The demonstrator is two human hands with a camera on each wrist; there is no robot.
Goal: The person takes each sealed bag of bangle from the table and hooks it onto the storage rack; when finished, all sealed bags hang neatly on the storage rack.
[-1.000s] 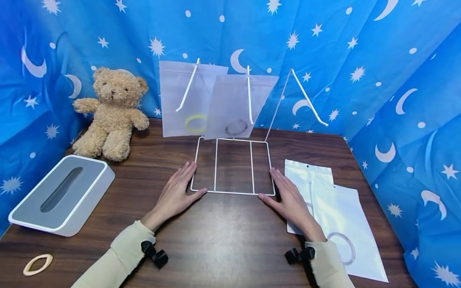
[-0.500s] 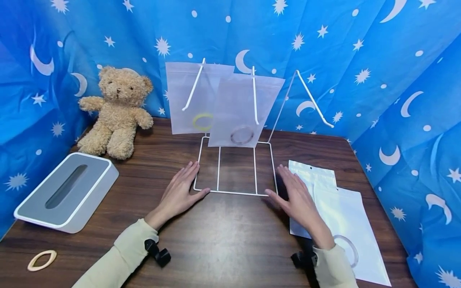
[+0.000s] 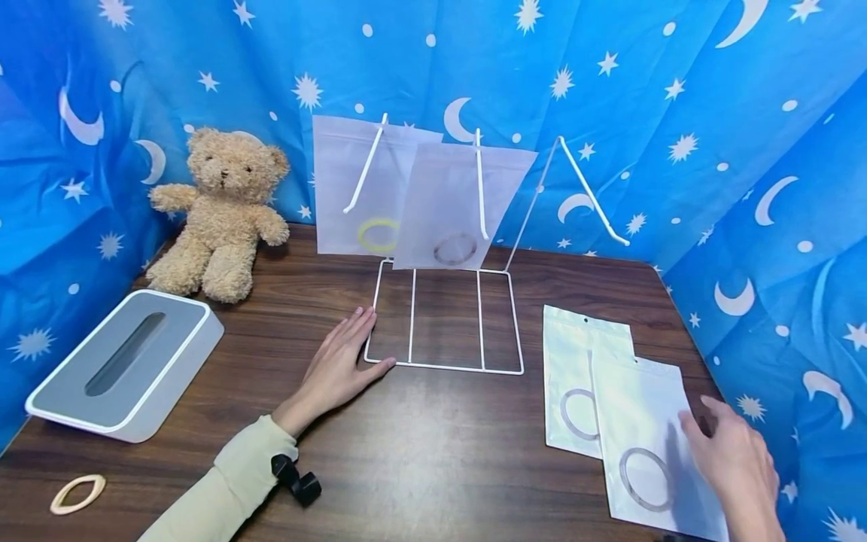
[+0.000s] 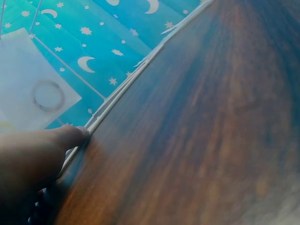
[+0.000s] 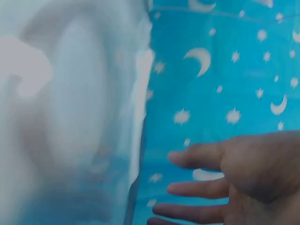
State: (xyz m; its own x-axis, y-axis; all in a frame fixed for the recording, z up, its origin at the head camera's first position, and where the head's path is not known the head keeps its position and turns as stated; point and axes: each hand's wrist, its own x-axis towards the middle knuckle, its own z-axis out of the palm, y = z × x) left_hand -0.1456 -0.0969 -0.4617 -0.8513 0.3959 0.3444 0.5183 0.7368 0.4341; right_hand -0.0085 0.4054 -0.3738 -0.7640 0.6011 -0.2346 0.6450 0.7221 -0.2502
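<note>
My left hand [image 3: 339, 369] rests at the front left corner of a white wire display rack [image 3: 443, 366], fingers straight. In the left wrist view its thumb [image 4: 75, 136] touches the wire. Two frosted zip bags hang on the rack's left hook and middle hook: one bag [image 3: 345, 173] shows a yellow ring, the other bag [image 3: 440, 188] a dark one. The right hook [image 3: 585, 184] bears nothing. My right hand [image 3: 734, 455] hovers at the right edge of the front zip bag [image 3: 637, 406] on the table. Its fingers are extended and hold nothing in the right wrist view.
Another zip bag [image 3: 565, 354] with a ring lies partly under the front one. At left stand a teddy bear [image 3: 226, 214] and a grey-topped tissue box [image 3: 193, 331]. A pale oval ring [image 3: 57, 503] lies near the front left. A blue curtain [image 3: 609, 98] hangs behind.
My right hand has left the rack's right side and moved right and nearer, to the bags on the table. The left hand stays at the rack. The hanging bags have swung slightly.
</note>
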